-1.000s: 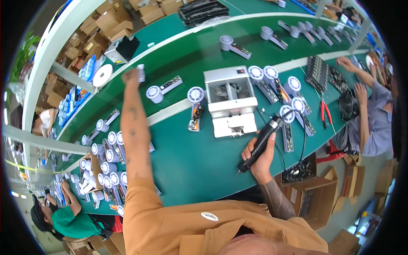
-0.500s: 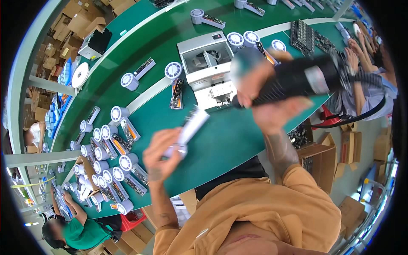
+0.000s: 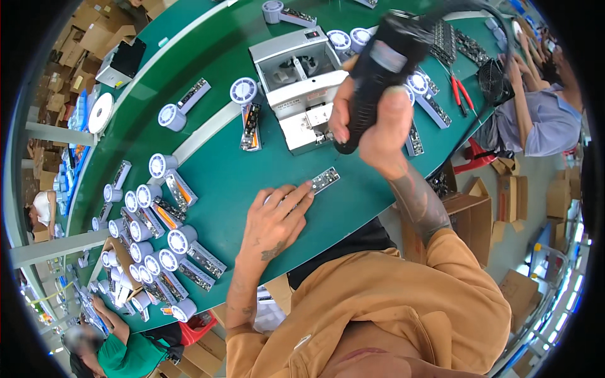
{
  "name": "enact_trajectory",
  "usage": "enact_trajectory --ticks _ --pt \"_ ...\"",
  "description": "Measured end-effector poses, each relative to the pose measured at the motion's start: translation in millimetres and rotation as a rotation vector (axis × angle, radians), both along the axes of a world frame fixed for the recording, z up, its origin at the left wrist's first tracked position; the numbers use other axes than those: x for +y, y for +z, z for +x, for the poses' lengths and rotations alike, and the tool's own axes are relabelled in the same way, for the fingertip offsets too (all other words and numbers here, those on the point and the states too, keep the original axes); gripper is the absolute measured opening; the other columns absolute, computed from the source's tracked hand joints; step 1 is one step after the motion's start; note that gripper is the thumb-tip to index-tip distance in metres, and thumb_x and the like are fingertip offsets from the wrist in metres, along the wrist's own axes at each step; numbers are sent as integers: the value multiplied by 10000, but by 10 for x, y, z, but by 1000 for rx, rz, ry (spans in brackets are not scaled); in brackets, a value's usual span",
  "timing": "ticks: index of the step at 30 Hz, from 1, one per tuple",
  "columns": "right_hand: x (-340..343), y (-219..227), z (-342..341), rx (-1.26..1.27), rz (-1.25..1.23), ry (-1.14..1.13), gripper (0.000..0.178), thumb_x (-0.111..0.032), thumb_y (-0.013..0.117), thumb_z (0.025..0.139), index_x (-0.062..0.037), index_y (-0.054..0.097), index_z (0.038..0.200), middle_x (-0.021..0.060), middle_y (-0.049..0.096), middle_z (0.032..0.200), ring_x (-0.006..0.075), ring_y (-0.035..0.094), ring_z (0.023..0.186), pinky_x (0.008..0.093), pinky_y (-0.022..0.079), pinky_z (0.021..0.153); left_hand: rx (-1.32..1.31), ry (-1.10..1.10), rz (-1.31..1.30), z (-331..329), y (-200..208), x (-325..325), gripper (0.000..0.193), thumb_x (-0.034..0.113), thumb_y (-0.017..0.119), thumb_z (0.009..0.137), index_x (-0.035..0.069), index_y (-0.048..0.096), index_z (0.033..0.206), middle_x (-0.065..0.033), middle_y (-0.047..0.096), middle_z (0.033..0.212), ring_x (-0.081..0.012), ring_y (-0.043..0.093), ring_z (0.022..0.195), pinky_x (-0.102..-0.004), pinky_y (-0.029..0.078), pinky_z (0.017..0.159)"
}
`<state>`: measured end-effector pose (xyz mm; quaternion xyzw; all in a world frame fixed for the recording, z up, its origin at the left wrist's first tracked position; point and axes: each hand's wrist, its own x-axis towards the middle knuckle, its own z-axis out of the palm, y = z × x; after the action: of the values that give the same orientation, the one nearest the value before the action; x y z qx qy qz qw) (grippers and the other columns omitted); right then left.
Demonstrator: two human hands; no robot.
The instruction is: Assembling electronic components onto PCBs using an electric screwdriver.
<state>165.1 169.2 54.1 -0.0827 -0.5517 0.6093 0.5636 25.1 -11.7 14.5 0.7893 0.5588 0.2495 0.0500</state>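
My left hand (image 3: 276,220) lies over an opened white handheld fan on the green bench, its fingers closed across the body and holding it down. Beyond the fingertips shows the handle's circuit board (image 3: 326,181), facing up; the round head is hidden beneath the hand. My right hand (image 3: 380,129) is wrapped round a black electric screwdriver (image 3: 382,69), held upright above the bench, to the right of a grey screw feeder (image 3: 296,88). The tip of the screwdriver points down near the feeder's front, apart from the fan. Its cable runs off to the upper right.
Several opened fans (image 3: 179,239) crowd the bench at left, beside a cardboard box (image 3: 129,277). One more fan (image 3: 244,94) stands left of the feeder. Red-handled pliers (image 3: 462,94) and a black rack of parts (image 3: 445,44) lie at right. Co-workers sit at both sides.
My left hand has lowered the fan from a raised, tilted hold to flat on the bench, board up. My right hand has swung the screwdriver from lying sideways to upright.
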Motion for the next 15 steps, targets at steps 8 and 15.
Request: enact_trajectory --ticks 8,15 --pt "-102 -28 33 -111 23 -2 781 -673 461 961 52 452 1251 78 541 669 118 506 483 263 409 449 67 32 89 7 -164 29 329 28 749 737 25 718 1064 -38 680 1215 -205 640 1032 -368 487 848" --pt "-94 -190 -31 -50 32 75 617 -542 496 1015 36 487 1229 71 585 722 86 508 510 228 398 468 68 41 95 27 -149 23 315 32 739 748 30 720 1063 -32 684 1199 -197 637 1031 -353 485 834"
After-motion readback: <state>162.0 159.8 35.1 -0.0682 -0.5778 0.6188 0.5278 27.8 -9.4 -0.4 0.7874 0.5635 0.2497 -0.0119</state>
